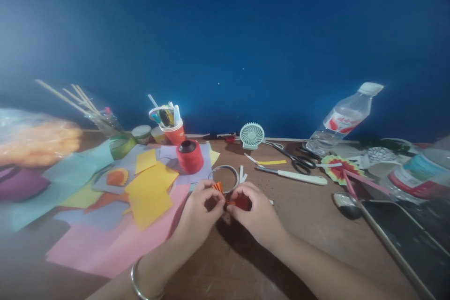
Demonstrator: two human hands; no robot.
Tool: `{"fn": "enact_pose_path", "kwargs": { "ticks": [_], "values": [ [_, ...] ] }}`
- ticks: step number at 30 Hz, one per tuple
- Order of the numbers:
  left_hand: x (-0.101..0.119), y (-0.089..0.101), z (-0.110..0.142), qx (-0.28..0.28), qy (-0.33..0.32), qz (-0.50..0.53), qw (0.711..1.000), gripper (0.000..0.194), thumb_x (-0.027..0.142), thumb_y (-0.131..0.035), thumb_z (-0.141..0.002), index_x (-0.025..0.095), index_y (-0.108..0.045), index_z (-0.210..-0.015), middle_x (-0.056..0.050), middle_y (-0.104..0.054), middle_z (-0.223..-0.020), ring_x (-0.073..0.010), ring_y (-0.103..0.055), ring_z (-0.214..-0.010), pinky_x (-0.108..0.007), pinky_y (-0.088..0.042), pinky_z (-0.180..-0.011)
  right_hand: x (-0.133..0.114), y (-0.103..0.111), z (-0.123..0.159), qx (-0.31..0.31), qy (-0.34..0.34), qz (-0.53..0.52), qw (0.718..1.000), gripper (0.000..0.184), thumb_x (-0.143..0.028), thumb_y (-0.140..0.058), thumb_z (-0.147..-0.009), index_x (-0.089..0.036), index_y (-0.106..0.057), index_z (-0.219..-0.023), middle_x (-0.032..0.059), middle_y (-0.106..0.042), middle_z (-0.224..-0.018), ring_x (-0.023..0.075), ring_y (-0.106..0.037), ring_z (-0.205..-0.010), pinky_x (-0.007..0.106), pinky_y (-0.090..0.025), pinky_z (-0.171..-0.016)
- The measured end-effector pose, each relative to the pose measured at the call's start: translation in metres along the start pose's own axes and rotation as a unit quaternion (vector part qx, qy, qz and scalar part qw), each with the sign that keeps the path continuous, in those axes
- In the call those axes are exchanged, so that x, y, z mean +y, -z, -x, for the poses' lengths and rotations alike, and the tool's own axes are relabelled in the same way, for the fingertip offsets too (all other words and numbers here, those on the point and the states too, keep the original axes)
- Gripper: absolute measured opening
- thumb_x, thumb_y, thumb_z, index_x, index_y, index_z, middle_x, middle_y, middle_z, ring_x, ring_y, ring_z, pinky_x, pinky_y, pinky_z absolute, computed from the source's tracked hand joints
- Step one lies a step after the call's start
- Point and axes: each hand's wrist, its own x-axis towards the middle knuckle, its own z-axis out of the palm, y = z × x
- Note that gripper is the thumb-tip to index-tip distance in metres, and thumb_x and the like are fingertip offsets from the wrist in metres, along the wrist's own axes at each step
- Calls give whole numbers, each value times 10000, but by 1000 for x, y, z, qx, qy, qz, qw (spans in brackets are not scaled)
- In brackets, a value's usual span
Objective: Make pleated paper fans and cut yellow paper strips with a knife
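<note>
Between both hands, just above the table, is a small piece of folded orange paper (217,186), its pleats showing past the fingers. My left hand (204,206) pinches it from the left with thumb and forefinger. From the other side my right hand (255,211) grips its darker orange-red part (242,203). The fingertips almost meet, and they hide the middle of the paper. Right behind the hands lies a roll of tape (225,178). A red spool of thread (190,156) stands behind my left hand on the paper sheets.
Coloured paper sheets (151,197) spread across the left. A cutter knife (295,176), scissors (298,161) and a small fan (252,135) lie or stand beyond. At right are a tilted bottle (342,119), a pleated paper rosette (339,168) and a phone (404,239). A pen cup (174,131) stands back left.
</note>
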Motion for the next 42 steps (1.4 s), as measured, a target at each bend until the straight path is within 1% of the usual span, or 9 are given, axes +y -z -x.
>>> {"fn": "enact_pose_path", "kwargs": {
  "ticks": [5,12,19,21,24,27,33,40,42],
  "values": [
    [1,0,1,4,-10,-9,1000,105,140,-533,-736,195,-590,-666,-23,-508,-889,-163,-538,-804,-271,-456,-679,1,-2,0,-6,31,32,999,132,-96,-520,-712,-193,-584,-651,28,-574,-859,173,-524,-824,281,-390,-738],
    [-3,1,-1,19,9,-14,1000,109,144,-532,-739,185,-579,-650,-28,-503,-885,-161,-540,-773,-273,-452,-654,-8,8,-1,-40,-8,8,999,176,-63,-427,-648,-187,-452,-526,24,-568,-909,191,-507,-905,307,-365,-791],
    [-3,0,-1,22,-30,-23,999,113,137,-522,-735,193,-583,-658,-22,-509,-871,-149,-542,-751,-252,-452,-624,-4,39,-17,-116,17,82,990,212,-77,-393,-671,-186,-415,-490,-4,-535,-671,138,-491,-611,255,-347,-568],
    [-3,-1,-1,14,-31,-24,999,119,133,-517,-743,193,-580,-661,-20,-507,-873,-144,-541,-741,-253,-453,-635,-2,43,-20,-72,40,158,984,178,-84,-420,-679,-193,-460,-543,-7,-523,-653,147,-480,-623,259,-342,-576],
    [-3,0,0,6,-33,-30,999,121,119,-516,-744,197,-580,-678,-16,-510,-879,-153,-540,-782,-267,-449,-682,-3,39,-18,-28,93,196,976,155,-85,-431,-736,-204,-529,-715,5,-559,-743,163,-501,-722,269,-363,-653],
    [-2,1,0,2,-25,-32,999,118,115,-519,-744,197,-575,-679,-19,-507,-903,-166,-535,-837,-280,-445,-719,-4,30,-14,-88,141,164,972,127,-130,-479,-794,-208,-568,-841,13,-587,-838,159,-524,-774,260,-379,-691],
    [-1,1,0,-5,-24,-43,999,121,118,-522,-750,199,-581,-682,-26,-515,-908,-180,-533,-860,-304,-445,-750,4,18,-13,-112,175,182,961,94,-191,-547,-813,-195,-606,-739,6,-579,-736,155,-517,-726,248,-367,-644],
    [-1,0,2,39,-30,-93,994,119,160,-550,-763,212,-636,-699,-53,-457,-1134,-227,-495,-1001,-358,-439,-810,8,14,-12,-79,111,158,978,115,-189,-543,-793,-188,-592,-689,-6,-584,-684,134,-520,-634,224,-351,-572],
    [-1,-1,2,45,-34,-109,992,120,169,-553,-769,217,-646,-709,-53,-464,-1108,-222,-500,-983,-366,-437,-815,10,11,-12,-61,84,151,983,99,-174,-543,-773,-190,-596,-690,-6,-606,-694,136,-531,-640,225,-354,-582]
  ]
}}
